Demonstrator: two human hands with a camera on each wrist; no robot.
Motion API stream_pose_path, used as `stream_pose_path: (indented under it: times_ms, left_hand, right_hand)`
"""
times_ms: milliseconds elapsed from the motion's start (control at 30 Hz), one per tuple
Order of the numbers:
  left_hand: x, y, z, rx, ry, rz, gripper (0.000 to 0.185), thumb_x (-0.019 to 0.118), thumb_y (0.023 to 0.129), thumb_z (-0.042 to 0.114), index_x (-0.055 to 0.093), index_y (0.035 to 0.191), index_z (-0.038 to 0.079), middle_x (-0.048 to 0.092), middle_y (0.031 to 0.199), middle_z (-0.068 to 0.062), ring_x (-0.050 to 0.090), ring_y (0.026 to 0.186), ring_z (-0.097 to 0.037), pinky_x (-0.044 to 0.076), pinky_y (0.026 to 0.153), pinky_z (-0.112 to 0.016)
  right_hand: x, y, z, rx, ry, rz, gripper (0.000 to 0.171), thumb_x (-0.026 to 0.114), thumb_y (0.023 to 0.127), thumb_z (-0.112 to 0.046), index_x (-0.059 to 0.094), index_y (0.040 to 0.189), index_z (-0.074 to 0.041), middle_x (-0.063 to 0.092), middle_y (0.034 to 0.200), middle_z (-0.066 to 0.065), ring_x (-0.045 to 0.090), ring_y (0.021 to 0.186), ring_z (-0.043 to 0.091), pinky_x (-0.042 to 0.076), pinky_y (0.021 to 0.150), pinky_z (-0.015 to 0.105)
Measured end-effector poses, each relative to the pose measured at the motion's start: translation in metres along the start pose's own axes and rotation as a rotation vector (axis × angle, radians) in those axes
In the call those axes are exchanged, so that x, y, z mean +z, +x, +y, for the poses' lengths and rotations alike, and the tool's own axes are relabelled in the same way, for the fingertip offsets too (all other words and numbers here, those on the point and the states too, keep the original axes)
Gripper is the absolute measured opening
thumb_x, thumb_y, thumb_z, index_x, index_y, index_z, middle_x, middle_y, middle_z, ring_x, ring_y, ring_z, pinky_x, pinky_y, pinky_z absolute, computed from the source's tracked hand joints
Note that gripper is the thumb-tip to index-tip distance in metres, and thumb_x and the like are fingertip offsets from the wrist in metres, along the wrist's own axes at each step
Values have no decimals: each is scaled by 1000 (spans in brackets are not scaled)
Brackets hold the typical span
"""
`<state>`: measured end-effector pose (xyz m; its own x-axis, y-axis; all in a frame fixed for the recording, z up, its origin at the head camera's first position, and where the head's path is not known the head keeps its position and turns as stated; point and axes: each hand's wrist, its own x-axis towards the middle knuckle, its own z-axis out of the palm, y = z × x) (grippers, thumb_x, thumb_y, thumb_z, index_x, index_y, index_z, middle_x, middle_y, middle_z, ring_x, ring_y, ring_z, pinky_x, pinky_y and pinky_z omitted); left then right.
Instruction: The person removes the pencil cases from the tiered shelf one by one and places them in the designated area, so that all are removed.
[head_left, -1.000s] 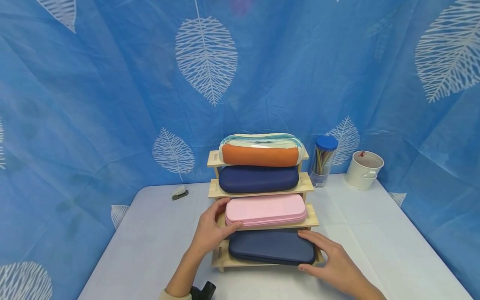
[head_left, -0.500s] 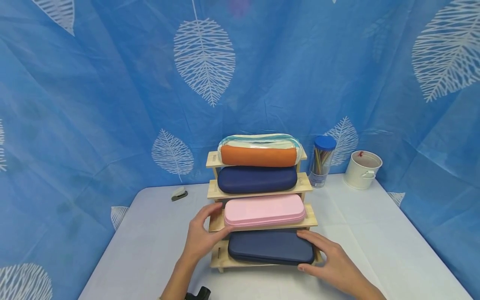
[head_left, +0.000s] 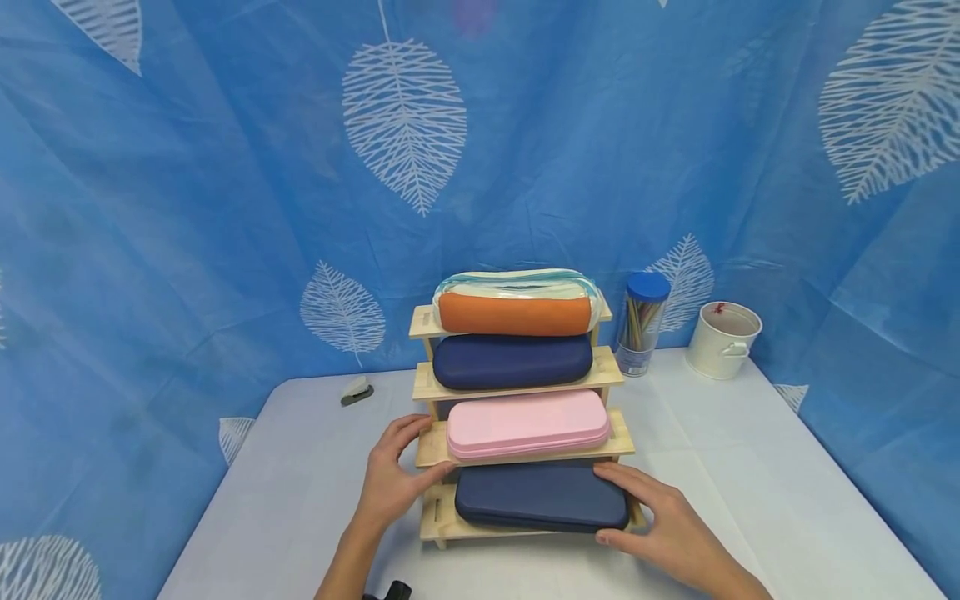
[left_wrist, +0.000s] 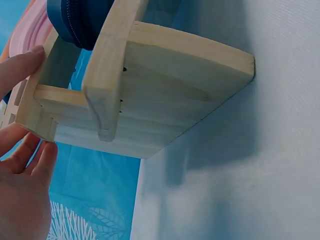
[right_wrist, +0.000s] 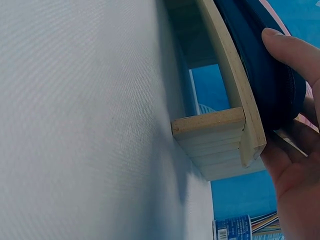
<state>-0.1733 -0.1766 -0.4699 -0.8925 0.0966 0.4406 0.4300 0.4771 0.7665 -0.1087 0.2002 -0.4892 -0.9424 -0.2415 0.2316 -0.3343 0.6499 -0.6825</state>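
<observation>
Wooden rack (head_left: 615,373), four stepped shelves, sits mid-table (head_left: 787,500) against a blue leaf-print curtain (head_left: 187,208).

Shelf contents, top to bottom:
- orange pouch (head_left: 514,314) with a clear striped pouch (head_left: 517,282) right behind it
- navy case (head_left: 512,362)
- pink case (head_left: 527,423)
- dark blue case (head_left: 540,497) on the lowest, front shelf

Right hand (head_left: 660,525): grasping the right end of the dark blue case, thumb at its front right corner, fingers laid over the top edge. The right wrist view confirms it: thumb tip on the case's (right_wrist: 255,60) zip edge, palm (right_wrist: 295,175) under the shelf lip (right_wrist: 235,100). Case lies flat on the shelf.

Left hand (head_left: 393,483): at the rack's left end, beside the pink case shelf. Fingers relaxed, mostly straight, thumb reaching toward the shelf end. The left wrist view shows fingertips (left_wrist: 20,65) touching the wooden side post (left_wrist: 35,110), not wrapped round anything. So released, just resting on the frame.

Rest of the table:
- clear tube with a blue lid (head_left: 642,323), full of coloured sticks, just right of the rack
- white bucket (head_left: 723,340) further right, near the curtain
- small grey stapler-like item (head_left: 356,390) at back left, well apart from the rack; too small to tell exactly what it is
</observation>
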Motion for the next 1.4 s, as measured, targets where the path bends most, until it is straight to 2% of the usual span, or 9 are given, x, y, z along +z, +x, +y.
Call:
stream_pose_path:
  times_ms: [200,300,467,733,933,1033,1267,1333,1400]
  left_hand:
    - [1,0,-1,-94,-51,2,68,90,65,30,63,125,15,54,128,0,53,119,-20,39,104,-43]
    - [1,2,-4,-111,-59,0,69,89,65,39,62,125,18,53,127,3,52,119,-16,40,103,-35]
    - [2,3,-5,-140,-90,3,73,89,64,40,60,126,14,51,129,2,49,120,-15,40,100,-25]
    - [4,3,-9,-199,-123,-10,81,90,64,40,57,131,7,51,129,0,50,119,-16,42,99,-26]
    - [2,-2,-10,-257,-148,-4,80,92,63,30,56,132,9,51,129,-1,50,119,-16,42,99,-26]
    - [1,-3,-3,-293,-148,-12,78,91,65,23,55,132,7,51,130,-3,49,119,-19,41,101,-29]
    - [-4,0,31,-302,-123,-38,74,89,69,15,53,132,1,51,131,-11,50,119,-24,42,101,-39]
    - [-4,0,33,-297,-122,-35,73,89,69,15,54,132,2,52,130,-11,50,118,-24,42,101,-39]
    - [-2,0,27,-295,-126,-30,74,89,68,15,54,132,2,52,130,-10,50,119,-25,42,101,-40]
  right_hand:
    - [-2,-2,3,-24,-28,18,70,77,67,-61,56,131,-42,51,133,-20,51,121,10,49,92,41]
    - [-6,-4,3,-11,-34,18,69,77,67,-61,57,131,-42,52,132,-20,51,120,10,50,91,40]
    - [-16,-7,3,6,-51,24,69,78,67,-60,58,130,-40,53,131,-19,53,119,11,51,89,40]
    - [-31,-12,3,8,-45,9,69,79,69,-56,58,132,-36,54,130,-18,55,117,11,52,87,35]
    - [-41,-16,4,95,-46,-31,67,77,70,-58,56,132,-41,55,130,-15,55,117,15,52,87,40]
    - [-47,-21,6,148,-40,-56,67,76,71,-59,54,132,-43,55,130,-14,55,117,15,52,86,37]
    - [-69,-35,14,208,38,-63,66,77,76,-49,53,136,-36,52,134,-7,52,117,5,53,84,27]
    - [-76,-38,17,212,46,-56,66,77,78,-46,52,137,-35,52,135,-4,50,115,-1,52,82,25]
    - [-83,-42,21,220,53,-53,66,77,79,-43,51,138,-33,51,136,-1,48,114,-6,52,81,23]
